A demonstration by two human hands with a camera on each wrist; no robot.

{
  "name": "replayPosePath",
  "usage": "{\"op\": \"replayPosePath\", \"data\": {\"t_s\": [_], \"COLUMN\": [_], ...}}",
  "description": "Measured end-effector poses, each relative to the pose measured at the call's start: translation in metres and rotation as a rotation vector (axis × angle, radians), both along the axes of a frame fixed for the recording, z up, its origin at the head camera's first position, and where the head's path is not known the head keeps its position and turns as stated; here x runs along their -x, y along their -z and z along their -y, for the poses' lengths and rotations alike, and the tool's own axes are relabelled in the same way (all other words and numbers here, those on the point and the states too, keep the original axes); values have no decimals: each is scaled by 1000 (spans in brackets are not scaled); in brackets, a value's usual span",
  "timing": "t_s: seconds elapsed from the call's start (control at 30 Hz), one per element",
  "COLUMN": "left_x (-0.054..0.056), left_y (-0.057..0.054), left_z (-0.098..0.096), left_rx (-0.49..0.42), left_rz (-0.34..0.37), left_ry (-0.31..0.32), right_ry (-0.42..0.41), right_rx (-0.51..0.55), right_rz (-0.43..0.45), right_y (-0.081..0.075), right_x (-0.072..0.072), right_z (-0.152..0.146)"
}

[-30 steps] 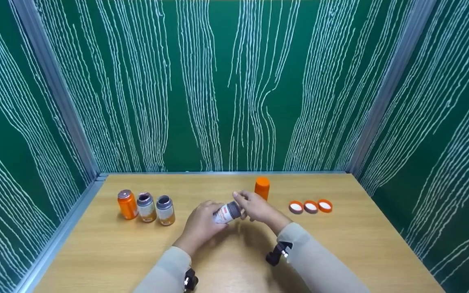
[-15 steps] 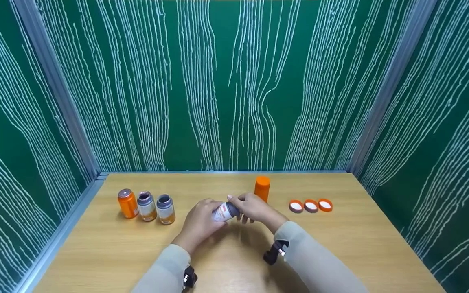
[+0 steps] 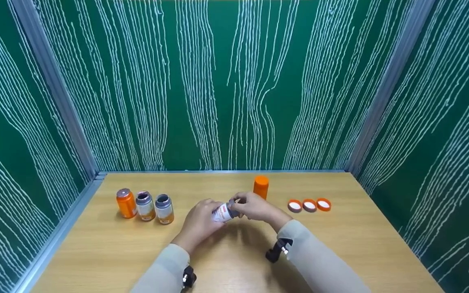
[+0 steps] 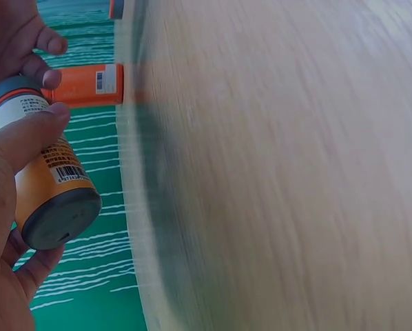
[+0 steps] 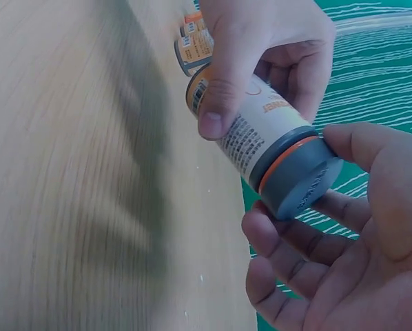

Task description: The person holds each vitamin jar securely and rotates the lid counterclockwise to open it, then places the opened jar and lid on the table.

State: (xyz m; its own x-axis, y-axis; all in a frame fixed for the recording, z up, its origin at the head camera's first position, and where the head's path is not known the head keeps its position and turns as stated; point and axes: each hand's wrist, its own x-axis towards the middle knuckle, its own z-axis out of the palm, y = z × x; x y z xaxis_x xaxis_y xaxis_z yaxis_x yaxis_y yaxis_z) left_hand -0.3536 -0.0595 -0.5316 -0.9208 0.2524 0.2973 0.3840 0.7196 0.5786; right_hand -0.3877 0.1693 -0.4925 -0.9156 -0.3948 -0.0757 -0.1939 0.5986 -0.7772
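Note:
Above the middle of the table, my left hand (image 3: 202, 219) grips a small white and orange bottle (image 3: 221, 213) round its body. The bottle is tilted, its grey cap (image 5: 304, 181) pointing toward my right hand (image 3: 256, 206). An orange ring shows just below the cap in the right wrist view. My right thumb and fingers pinch the cap from opposite sides. The bottle's dark base and a barcode face the left wrist camera. In the head view, my right fingers partly hide the cap.
On the left stand an orange container (image 3: 126, 204) and two open-mouthed bottles (image 3: 145, 207). Behind my right hand is an upright orange bottle (image 3: 261, 186). Three orange-rimmed lids (image 3: 309, 206) with white insides lie in a row at right. Green walls enclose the wooden table (image 3: 96, 252).
My right fingers have shifted their hold round the cap, the thumb and forefinger curling in more. My left hand and the bottle stay nearly in place.

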Motion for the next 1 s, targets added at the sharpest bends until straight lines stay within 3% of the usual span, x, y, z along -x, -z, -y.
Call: {"op": "replayPosePath", "data": {"t_s": [0.23,0.63,0.9,1.0], "left_x": [-1,1,2,1], "left_y": [4,2,3,3], "left_z": [3,4,6,4], "left_rx": [-3,0,0,7], "left_rz": [15,45,15,-1], "left_ry": [8,1,10,18], "right_ry": [-51,-79,13,69], "right_rx": [20,12,18,7], "right_rz": [-34,-57,-82,-51], "right_y": [0,2,2,2], "right_x": [-1,2,-3,-4], "right_z": [1,0,10,13]}}
